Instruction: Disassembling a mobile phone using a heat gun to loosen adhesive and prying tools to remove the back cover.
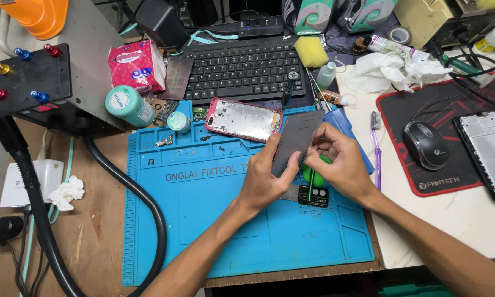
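Head view. Just right of the frame's centre, both hands meet over a blue work mat (203,220). The left hand (264,179) grips a dark flat panel (297,140) along its lower left edge, fingers curled closed around it, thumb on the near face. The right hand (338,162) closes on the same panel from the right — fingertips pinched against its right edge. The panel is held tilted, its upper end leaning toward the top of the frame, raised off the mat.

Directly below the hands, a green-handled tool (312,181) lies on the mat with a small black pack (313,196) at its lower end. Above the hands and slightly left, an opened phone frame with a red rim (243,119) lies at the mat's upper edge; a small round tin (178,121) sits just to its left.

Upper centre: a black keyboard (242,69), with a yellow sponge (311,51) at its right end. Upper left: a pink tissue pack (136,66) and a teal bottle (128,106) lying on its side beside a grey machine (88,44). A black hose (137,203) curves down the left side of the mat.

Right of frame: a black mouse (425,144) on a red-edged pad (451,110), a second phone frame (489,154) (partly cut by the frame edge), and a purple toothbrush (376,148) just beside the right hand.
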